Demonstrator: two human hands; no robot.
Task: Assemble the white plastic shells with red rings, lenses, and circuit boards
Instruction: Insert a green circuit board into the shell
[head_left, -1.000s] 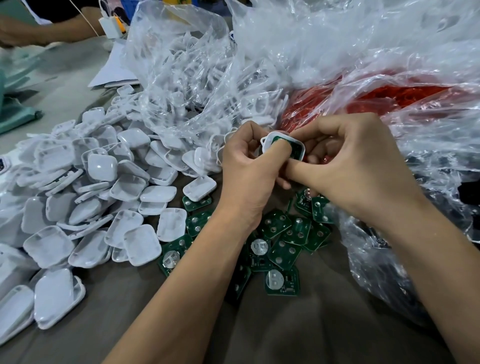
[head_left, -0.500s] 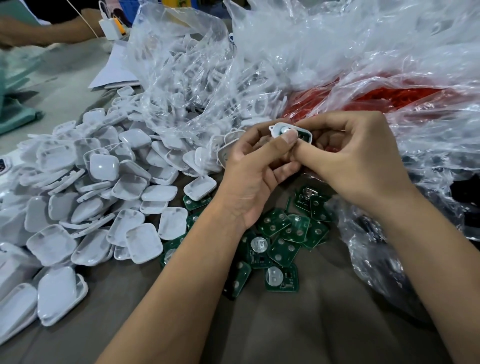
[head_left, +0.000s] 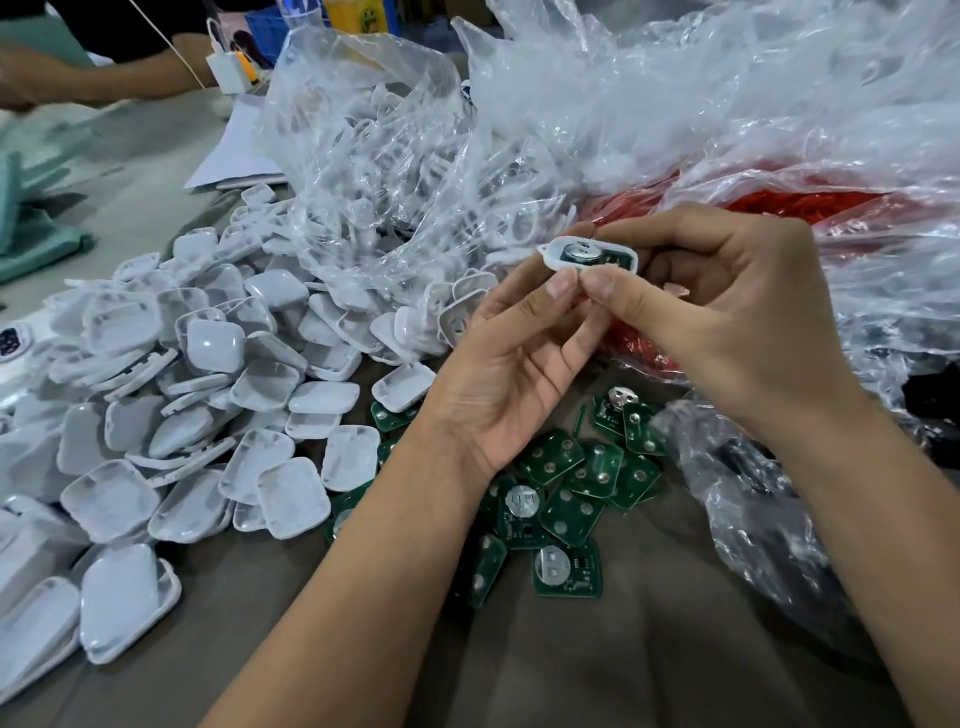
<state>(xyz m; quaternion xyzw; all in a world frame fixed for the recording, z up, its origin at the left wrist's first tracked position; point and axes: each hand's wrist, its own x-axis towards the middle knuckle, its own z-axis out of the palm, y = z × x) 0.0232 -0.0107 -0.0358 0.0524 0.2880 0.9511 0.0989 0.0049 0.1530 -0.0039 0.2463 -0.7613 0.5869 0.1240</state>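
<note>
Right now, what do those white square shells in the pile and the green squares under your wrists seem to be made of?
White shells: apparently moulded plastic, smooth and semi-glossy, with soft highlights on rounded corners. Green circuit boards: probably rigid laminate with glossy green coating, carrying silvery metal discs and round solder pads.

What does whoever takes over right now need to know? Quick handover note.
Left hand and right hand both pinch one white shell held above the table, a green board and its round metal cell seated inside.
Loose circuit boards lie below the hands; empty shells are piled to the left; red rings sit in a bag behind.
Done: board in the shell. Left: whether ring and lens are fitted cannot be seen; the piles remain.
</note>
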